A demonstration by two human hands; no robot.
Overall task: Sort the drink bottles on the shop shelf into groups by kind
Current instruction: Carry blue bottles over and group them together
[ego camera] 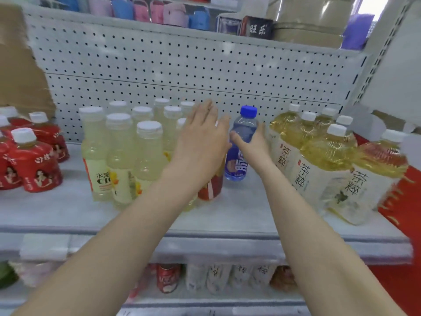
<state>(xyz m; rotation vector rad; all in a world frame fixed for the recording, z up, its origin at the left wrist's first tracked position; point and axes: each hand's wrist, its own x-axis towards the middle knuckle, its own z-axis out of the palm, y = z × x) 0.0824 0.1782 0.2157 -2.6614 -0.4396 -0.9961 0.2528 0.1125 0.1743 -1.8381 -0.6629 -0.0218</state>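
A blue-capped water bottle (242, 142) stands upright in the middle of the white shelf (241, 208). My right hand (250, 144) grips its body from the front, thumb on the left side. My left hand (202, 135) hovers with straight fingers over a red-labelled bottle (210, 187), which it mostly hides. Pale yellow drink bottles (127, 151) are grouped left of my hands. Red-wrapped bottles (34, 160) stand at the far left. Golden tea bottles with white labels (323, 156) are grouped at the right.
A pegboard back wall (182, 71) rises behind the bottles. The upper shelf holds coloured packs (148, 12) and a dark box (259, 27). The lower shelf has a red can (168, 278) and pale bottles (227, 279). A cardboard box (20, 65) stands at the left.
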